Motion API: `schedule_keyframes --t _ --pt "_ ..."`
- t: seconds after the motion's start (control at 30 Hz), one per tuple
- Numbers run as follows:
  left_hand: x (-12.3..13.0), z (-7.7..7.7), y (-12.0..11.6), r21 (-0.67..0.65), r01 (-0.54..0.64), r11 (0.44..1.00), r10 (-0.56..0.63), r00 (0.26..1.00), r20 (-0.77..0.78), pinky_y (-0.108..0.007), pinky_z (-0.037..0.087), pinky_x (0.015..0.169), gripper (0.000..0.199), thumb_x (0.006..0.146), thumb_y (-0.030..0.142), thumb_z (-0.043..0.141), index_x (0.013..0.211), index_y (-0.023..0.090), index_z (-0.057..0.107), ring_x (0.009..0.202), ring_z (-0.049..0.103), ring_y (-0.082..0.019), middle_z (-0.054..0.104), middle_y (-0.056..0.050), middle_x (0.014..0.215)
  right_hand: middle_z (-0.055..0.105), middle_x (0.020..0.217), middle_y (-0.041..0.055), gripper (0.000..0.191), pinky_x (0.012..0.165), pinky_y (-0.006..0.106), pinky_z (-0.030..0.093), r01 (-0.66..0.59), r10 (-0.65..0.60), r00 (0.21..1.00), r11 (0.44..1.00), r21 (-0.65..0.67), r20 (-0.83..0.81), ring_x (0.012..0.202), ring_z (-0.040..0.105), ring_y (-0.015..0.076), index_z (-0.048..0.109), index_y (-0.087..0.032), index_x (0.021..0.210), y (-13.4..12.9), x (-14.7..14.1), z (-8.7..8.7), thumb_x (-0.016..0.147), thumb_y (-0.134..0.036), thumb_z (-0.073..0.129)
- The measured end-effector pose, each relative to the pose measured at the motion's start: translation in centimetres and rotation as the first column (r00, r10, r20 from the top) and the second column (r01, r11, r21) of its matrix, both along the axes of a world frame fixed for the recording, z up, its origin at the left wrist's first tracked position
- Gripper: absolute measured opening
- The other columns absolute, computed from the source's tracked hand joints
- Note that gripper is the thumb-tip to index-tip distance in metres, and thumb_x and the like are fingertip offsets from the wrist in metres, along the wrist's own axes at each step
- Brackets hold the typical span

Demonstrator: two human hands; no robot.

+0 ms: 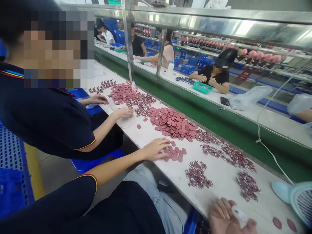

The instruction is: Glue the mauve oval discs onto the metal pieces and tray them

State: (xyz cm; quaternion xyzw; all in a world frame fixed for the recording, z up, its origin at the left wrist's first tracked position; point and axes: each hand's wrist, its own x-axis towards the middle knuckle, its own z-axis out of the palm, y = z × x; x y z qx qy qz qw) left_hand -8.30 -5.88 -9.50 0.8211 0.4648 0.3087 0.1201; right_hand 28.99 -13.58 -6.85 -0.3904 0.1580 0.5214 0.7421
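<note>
My left hand (pixel 156 149) lies palm down at the near edge of the table. Its fingers are stretched out, touching the edge of a small group of flat dusty-pink oval pieces (pixel 175 152). Beyond it is a big heap of the same ovals (pixel 174 123). At the lower right, my right hand (pixel 227 216) is curled around a white plastic thing with a rounded tip (pixel 239 214), perhaps a small bottle; its lower part is hidden by the fingers. Two loose ovals (pixel 277 223) lie to the right of this hand.
Small dark-red and white parts lie in piles (pixel 198 175) along the white table (pixel 168 182). A light-blue fan (pixel 298 198) stands at the right edge. On my left a co-worker's hand (pixel 124 112) rests by another heap. A green channel (pixel 195 104) separates the opposite bench.
</note>
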Motion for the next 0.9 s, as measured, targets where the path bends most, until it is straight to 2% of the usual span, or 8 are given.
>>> schedule_keyframes --t 0.07,0.17,0.27,0.43,0.6,0.8,0.9 --pt "-0.5 0.4 -0.7 0.043 -0.019 0.999 0.018 0.999 0.035 -0.053 0.043 0.128 0.056 0.105 0.054 0.058 0.144 0.015 0.066 0.153 0.052 -0.034 0.059 -0.022 0.159 0.043 0.081 -0.0044 0.053 0.031 0.024 0.04 -0.088 0.08 0.996 0.969 0.23 0.043 0.055 0.047 0.0083 0.073 -0.02 0.102 -0.3 -0.3 0.2 0.054 -0.024 0.096" --pt "-1.5 0.6 -1.8 0.088 -0.042 0.995 0.036 0.997 0.07 -0.05 0.046 0.126 0.049 0.105 0.05 0.06 0.14 0.016 0.069 0.15 0.055 -0.032 0.062 -0.021 0.154 0.042 0.08 -0.0054 0.044 0.035 0.022 0.048 -0.149 0.136 0.989 0.924 0.353 0.064 0.057 0.05 0.0073 0.071 -0.017 0.102 -0.3 -0.4 0.1 0.064 -0.024 0.093" --pt "-2.1 -0.1 -2.3 0.1 -0.087 0.991 0.078 0.993 0.094 -0.05 0.049 0.123 0.04 0.104 0.045 0.061 0.129 0.017 0.074 0.143 0.06 -0.031 0.068 -0.018 0.145 0.042 0.081 -0.0055 0.042 0.039 0.022 0.052 -0.17 0.154 0.985 0.89 0.422 0.072 0.058 0.051 0.0073 0.07 -0.013 0.104 -0.5 -0.3 -0.2 0.07 -0.026 0.091" --pt "-1.2 -1.6 -2.0 0.106 -0.197 0.975 0.183 0.975 0.123 -0.049 0.052 0.118 0.031 0.103 0.042 0.062 0.116 0.019 0.078 0.129 0.068 -0.028 0.073 -0.014 0.135 0.043 0.082 -0.0046 0.04 0.039 0.026 0.054 -0.208 0.19 0.978 0.863 0.46 0.086 0.06 0.054 0.0096 0.07 -0.012 0.107 -0.9 -0.4 0.0 0.074 -0.024 0.088" --pt "-0.5 -2.0 -2.0 0.131 -0.259 0.957 0.24 0.96 0.145 -0.046 0.055 0.112 0.029 0.101 0.04 0.064 0.112 0.018 0.079 0.124 0.07 -0.028 0.075 -0.014 0.131 0.046 0.083 -0.004 0.036 0.042 0.025 0.053 -0.258 0.225 0.966 0.852 0.456 0.127 0.064 0.052 0.0102 0.071 -0.016 0.109 -0.6 0.0 -0.3 0.077 -0.025 0.086" --pt "-0.4 -2.2 -1.8 0.164 -0.28 0.946 0.258 0.955 0.146 -0.043 0.059 0.105 0.022 0.097 0.034 0.067 0.107 0.019 0.08 0.117 0.072 -0.026 0.076 -0.012 0.127 0.031 0.08 -0.0107 0.05 0.041 0.018 0.046 -0.346 0.271 0.934 0.852 0.394 0.233 0.06 0.035 0.0034 0.064 -0.014 0.09 0.9 1.6 -1.6 0.053 -0.036 0.089" --pt "-0.2 -2.4 -1.7 0.183 -0.302 0.936 0.279 0.95 0.142 -0.039 0.06 0.103 0.021 0.097 0.034 0.068 0.107 0.021 0.08 0.116 0.073 -0.024 0.076 -0.01 0.126 0.032 0.082 -0.0101 0.046 0.048 0.016 0.047 -0.387 0.286 0.913 0.837 0.388 0.292 0.064 0.036 0.0034 0.061 -0.015 0.091 0.9 1.9 -1.8 0.058 -0.035 0.084"
